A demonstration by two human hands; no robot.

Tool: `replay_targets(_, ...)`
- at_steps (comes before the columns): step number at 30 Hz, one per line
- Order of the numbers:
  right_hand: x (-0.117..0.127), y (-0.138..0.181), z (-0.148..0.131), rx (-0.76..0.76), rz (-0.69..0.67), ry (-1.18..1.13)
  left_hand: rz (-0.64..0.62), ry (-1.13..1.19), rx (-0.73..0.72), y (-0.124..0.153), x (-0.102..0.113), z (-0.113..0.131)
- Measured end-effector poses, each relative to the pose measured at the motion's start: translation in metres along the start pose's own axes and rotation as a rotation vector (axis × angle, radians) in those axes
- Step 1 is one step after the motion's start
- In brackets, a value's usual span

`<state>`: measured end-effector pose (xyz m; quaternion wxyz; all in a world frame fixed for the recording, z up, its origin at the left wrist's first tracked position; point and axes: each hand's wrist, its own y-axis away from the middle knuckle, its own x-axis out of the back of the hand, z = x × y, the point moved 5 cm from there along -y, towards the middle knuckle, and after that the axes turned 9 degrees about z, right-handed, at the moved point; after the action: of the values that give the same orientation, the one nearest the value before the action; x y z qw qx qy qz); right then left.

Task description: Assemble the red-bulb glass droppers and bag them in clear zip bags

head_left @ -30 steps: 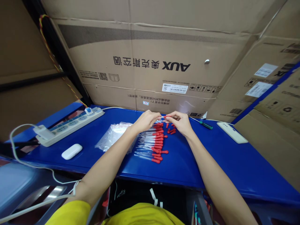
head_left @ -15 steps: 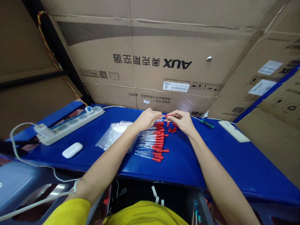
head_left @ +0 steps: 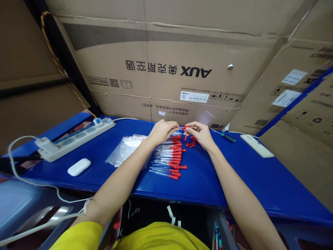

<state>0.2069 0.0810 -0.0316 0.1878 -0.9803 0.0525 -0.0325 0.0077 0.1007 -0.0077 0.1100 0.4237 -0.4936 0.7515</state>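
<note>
A row of clear droppers with red rubber bulbs (head_left: 173, 158) lies on the blue table (head_left: 234, 177). Above its far end my left hand (head_left: 162, 132) pinches a clear dropper tube. My right hand (head_left: 199, 133) faces it, fingers pinched on a small red bulb at the tube's end. A few loose red bulbs (head_left: 191, 143) lie just under my right hand.
A pile of clear plastic bags (head_left: 127, 149) lies left of the droppers. Farther left are a white earbud case (head_left: 78, 167) and a power strip (head_left: 75, 138) with a cable. A green screwdriver (head_left: 229, 138) and a white remote (head_left: 256, 146) lie to the right. Cardboard boxes (head_left: 166, 69) wall the back.
Both hands stay together over the far end of the dropper row, shifting only slightly; the view has moved a little.
</note>
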Motion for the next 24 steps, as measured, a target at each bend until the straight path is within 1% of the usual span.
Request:
replay_targets(3,-0.002,0.001,0.0,-0.014,-0.007,-0.009,-0.042,-0.012,0.025,0.002,-0.005,-0.004)
replay_targets(7,-0.002,0.001,0.002,-0.029,0.002,-0.024,-0.109,-0.018,0.002,0.004,-0.011,-0.005)
replay_targets(18,-0.003,0.003,0.002,-0.03,0.018,-0.018,-0.089,-0.073,-0.022,0.003,-0.012,-0.001)
replay_targets(24,-0.005,0.004,0.0,-0.033,0.004,-0.003,-0.102,-0.071,-0.025,0.003,-0.011,-0.001)
